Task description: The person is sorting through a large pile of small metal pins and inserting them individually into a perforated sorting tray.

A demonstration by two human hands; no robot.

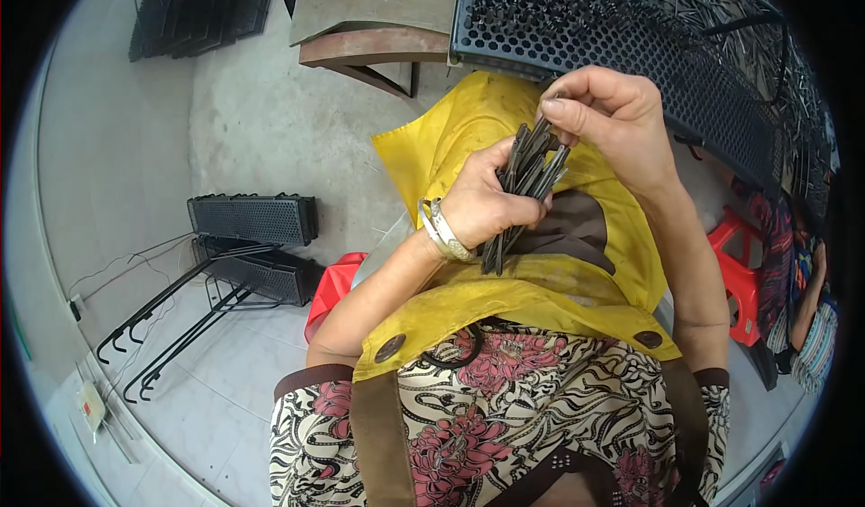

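Concrete floor [270, 119]; rods [532, 172] between fingers [521, 210]

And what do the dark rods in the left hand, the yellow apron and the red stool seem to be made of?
Rods: probably metal, dark, with glints along their lengths. Apron: perhaps coated fabric, slightly glossy, judging by its creases and soft sheen; plain cloth is possible. Stool: likely moulded plastic, smooth, in one even red.
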